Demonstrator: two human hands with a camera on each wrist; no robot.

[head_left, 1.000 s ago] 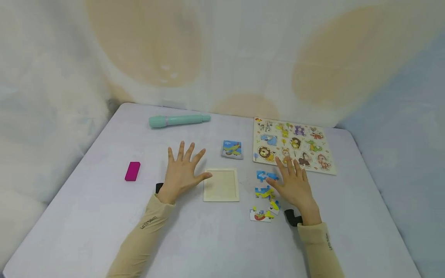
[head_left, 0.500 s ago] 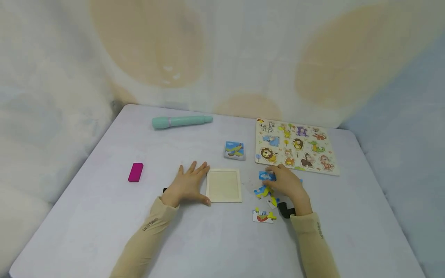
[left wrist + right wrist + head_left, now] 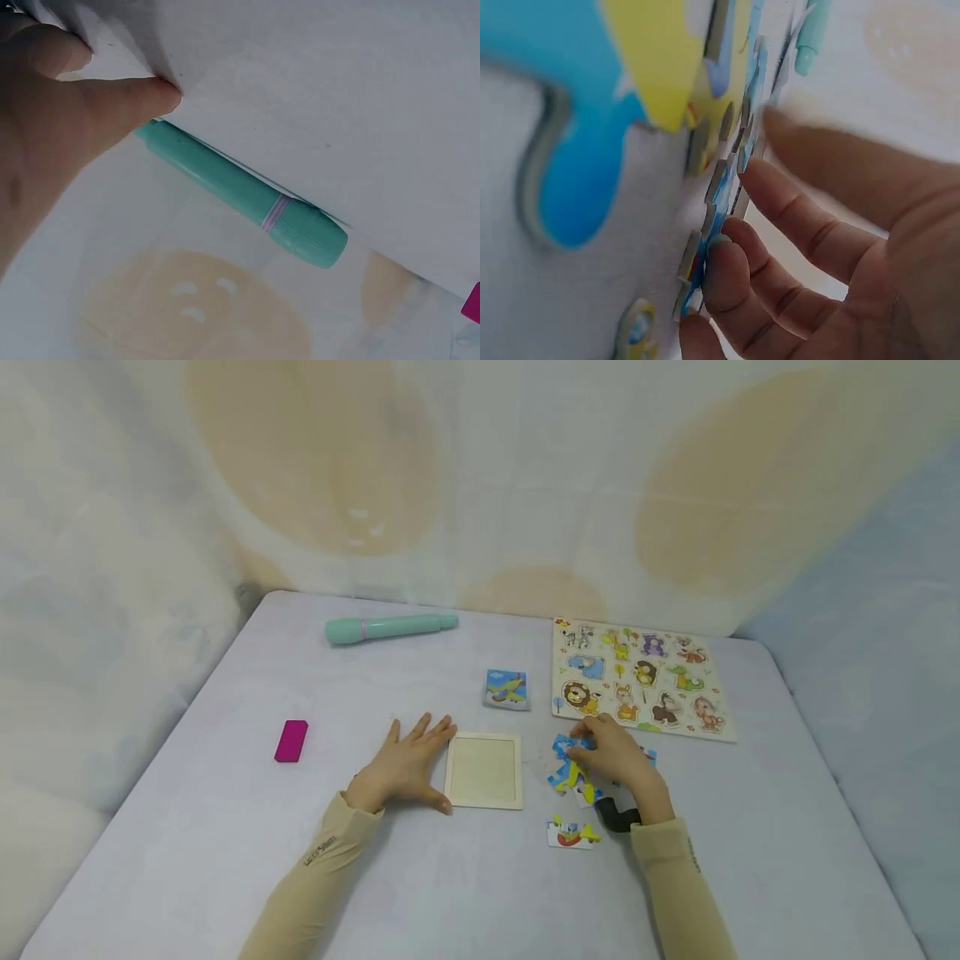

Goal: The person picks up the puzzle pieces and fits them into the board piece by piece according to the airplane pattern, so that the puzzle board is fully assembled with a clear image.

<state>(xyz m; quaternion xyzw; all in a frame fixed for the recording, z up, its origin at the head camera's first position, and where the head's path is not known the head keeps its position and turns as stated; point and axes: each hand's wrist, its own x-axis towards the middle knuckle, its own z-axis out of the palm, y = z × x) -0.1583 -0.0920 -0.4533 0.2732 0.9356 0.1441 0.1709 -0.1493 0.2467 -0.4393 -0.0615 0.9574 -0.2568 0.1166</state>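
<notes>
At lower centre, the left hand (image 3: 405, 768) is resting, fingers spread, beside the tray (image 3: 485, 768); right of centre, the right hand (image 3: 617, 755) is touching pieces (image 3: 574, 777), grip unclear.

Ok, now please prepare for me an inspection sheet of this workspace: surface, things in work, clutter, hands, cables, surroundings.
Surface: pale table, things spread across it.
Job's things: loose puzzle pieces, right of the square tray.
Clutter: animal board, plane picture, teal tube, magenta block.
Left hand: fingers spread at the square tray's left edge.
Right hand: at the puzzle pieces; grip unclear.
Cables: nothing seen.
Surroundings: pale backdrop with tan patches.
</notes>
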